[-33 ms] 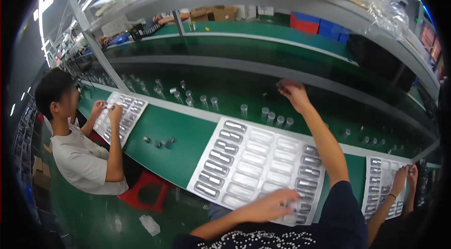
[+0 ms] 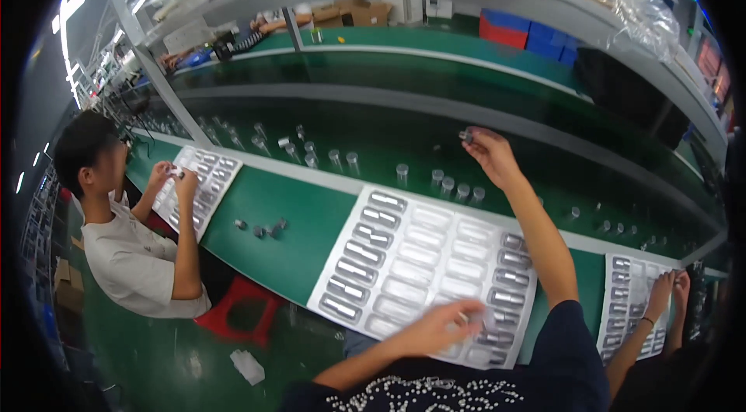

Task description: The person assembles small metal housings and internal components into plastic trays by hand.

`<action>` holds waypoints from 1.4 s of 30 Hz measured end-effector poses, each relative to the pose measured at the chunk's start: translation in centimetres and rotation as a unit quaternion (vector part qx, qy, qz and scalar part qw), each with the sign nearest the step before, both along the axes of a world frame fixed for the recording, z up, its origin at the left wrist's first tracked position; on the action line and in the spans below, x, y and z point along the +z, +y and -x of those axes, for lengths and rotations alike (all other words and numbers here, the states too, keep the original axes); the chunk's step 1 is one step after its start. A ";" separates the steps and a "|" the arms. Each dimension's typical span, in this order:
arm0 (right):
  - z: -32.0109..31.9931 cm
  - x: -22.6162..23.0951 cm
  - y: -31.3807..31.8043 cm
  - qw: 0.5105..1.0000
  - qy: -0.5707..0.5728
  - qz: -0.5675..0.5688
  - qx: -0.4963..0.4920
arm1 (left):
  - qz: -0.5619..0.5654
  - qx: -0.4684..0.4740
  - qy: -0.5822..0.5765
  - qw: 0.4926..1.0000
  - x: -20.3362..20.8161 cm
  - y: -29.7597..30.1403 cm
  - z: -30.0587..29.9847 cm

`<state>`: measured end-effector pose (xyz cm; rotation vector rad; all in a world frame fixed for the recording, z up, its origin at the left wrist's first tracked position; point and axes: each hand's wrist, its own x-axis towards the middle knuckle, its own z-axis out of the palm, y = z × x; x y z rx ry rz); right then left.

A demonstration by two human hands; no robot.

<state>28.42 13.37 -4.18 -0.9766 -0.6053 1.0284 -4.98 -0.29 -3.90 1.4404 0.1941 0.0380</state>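
My right hand (image 2: 491, 155) is raised over the dark green surface behind the table, its fingertips pinching a small dark metallic cylinder (image 2: 466, 136). Low over the near right part of a white moulded tray (image 2: 392, 256) is my left hand (image 2: 439, 328), blurred, with fingers curled around something small that I cannot make out. Dark metallic cylindrical parts fill the tray's left column (image 2: 362, 250) and right column (image 2: 509, 297). The two middle columns hold no dark parts. Several clear cylindrical pieces (image 2: 402, 171) stand beyond the tray.
At left a co-worker (image 2: 128, 233) handles a small part over another tray (image 2: 203, 190). Several dark parts (image 2: 268, 231) lie on the green table (image 2: 280, 194) between us. A further person's hands (image 2: 664, 295) work over a tray at right. A red stool (image 2: 241, 311) stands at left.
My right hand has turned slightly, bringing the metallic cylinder into clearer sight. My left hand has shifted a little up and left over the tray.
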 end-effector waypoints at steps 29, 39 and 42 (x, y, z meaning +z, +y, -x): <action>13.1 7.7 -17.6 0.948 -0.296 -0.096 0.068 | 0.437 0.209 -0.198 0.852 1.8 4.2 -0.2; 12.3 7.8 -17.2 0.908 -0.388 -0.082 0.134 | 0.431 0.162 -0.095 0.882 1.6 4.6 0.1; 12.4 7.9 -17.1 0.879 -0.441 -0.100 0.151 | 0.373 0.158 -0.099 0.909 0.9 4.5 0.0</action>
